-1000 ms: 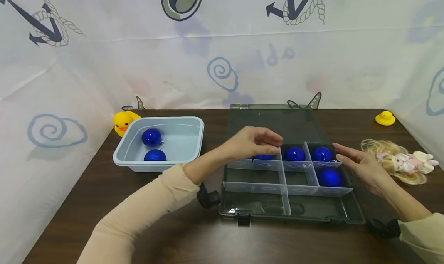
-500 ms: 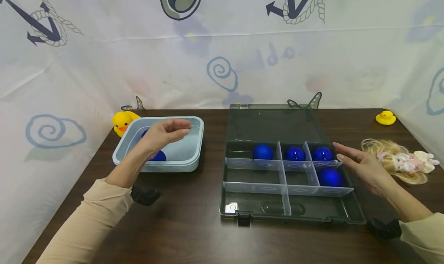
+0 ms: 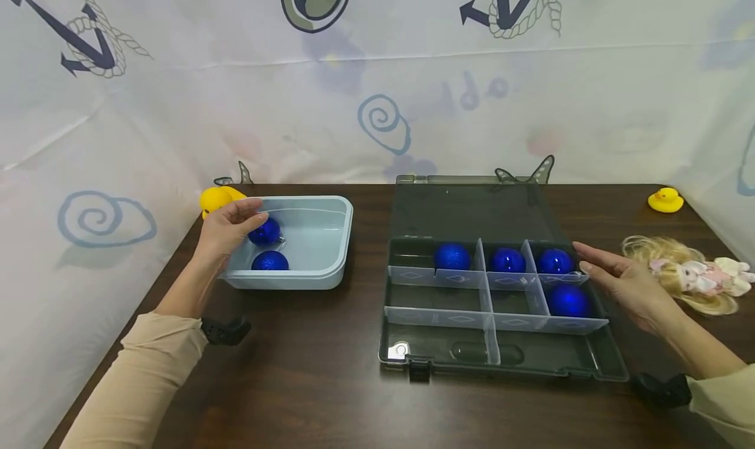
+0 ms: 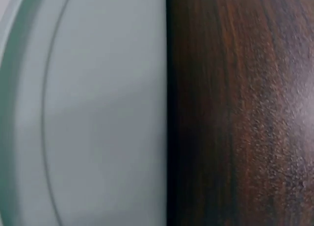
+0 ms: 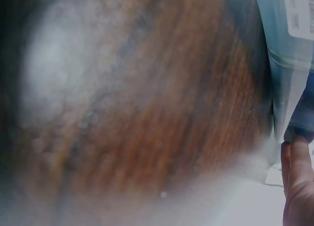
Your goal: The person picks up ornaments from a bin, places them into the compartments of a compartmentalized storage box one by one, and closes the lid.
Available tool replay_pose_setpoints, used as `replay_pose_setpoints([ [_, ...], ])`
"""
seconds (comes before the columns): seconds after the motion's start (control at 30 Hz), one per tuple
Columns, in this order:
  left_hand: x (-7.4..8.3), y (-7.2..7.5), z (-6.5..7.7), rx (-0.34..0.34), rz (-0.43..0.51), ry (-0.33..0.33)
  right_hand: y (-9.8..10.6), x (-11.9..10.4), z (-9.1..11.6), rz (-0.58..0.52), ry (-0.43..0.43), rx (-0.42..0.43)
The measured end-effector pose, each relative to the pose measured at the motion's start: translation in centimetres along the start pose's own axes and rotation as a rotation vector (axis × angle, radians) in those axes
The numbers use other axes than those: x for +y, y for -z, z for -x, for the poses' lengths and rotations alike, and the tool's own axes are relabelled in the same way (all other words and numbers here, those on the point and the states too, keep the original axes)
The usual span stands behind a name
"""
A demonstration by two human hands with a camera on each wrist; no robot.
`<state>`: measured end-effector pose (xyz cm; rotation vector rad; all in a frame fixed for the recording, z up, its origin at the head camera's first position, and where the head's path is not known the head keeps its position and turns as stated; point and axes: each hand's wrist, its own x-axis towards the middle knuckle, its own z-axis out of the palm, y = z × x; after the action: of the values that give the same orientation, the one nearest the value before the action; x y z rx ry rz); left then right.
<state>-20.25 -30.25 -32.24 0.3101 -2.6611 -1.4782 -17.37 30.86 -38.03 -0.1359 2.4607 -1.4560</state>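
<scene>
Left hand point(image 3: 227, 231) has moved from case point(image 3: 436, 344) to tub point(image 3: 312, 242), thumb and fingers apart; glossy blue ball point(image 3: 267, 233) sits right beside its thumb, contact unclear. Right hand point(image 3: 634, 290), fingers straight, touches case edge.

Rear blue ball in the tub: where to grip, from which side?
Probably grip the rear ball across its round sides, from above: the open-topped tub walls it in. Avoid the silvery fitting at its near right; the left hand is at its left.
</scene>
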Motion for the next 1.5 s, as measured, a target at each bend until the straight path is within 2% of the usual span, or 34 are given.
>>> replay_pose_setpoints([
  [0.2,-0.7,-0.1,-0.5,0.002,0.037,0.055,0.0,0.1,0.0,-0.006,0.004,0.002],
  [0.3,-1.0,-0.1,-0.7,-0.011,0.042,0.062,0.0,0.1,0.0,-0.007,0.005,-0.003],
  [0.47,-1.2,-0.1,-1.2,-0.058,-0.003,0.051,0.1,0.1,0.0,0.006,-0.003,-0.009],
  [0.7,-1.0,-0.5,-1.7,-0.111,-0.079,0.094,0.2,0.2,0.0,0.001,0.023,0.0],
  [0.93,-1.2,-0.7,-1.9,-0.165,-0.152,0.089,0.1,0.3,0.1,-0.014,0.034,0.012],
  [1.3,-1.0,-0.9,-2.0,-0.184,-0.186,0.112,0.2,0.1,0.1,0.0,-0.004,0.003],
  [1.5,-1.0,-0.8,-2.1,-0.191,-0.202,0.122,0.1,0.1,0.0,0.027,0.009,0.017],
])
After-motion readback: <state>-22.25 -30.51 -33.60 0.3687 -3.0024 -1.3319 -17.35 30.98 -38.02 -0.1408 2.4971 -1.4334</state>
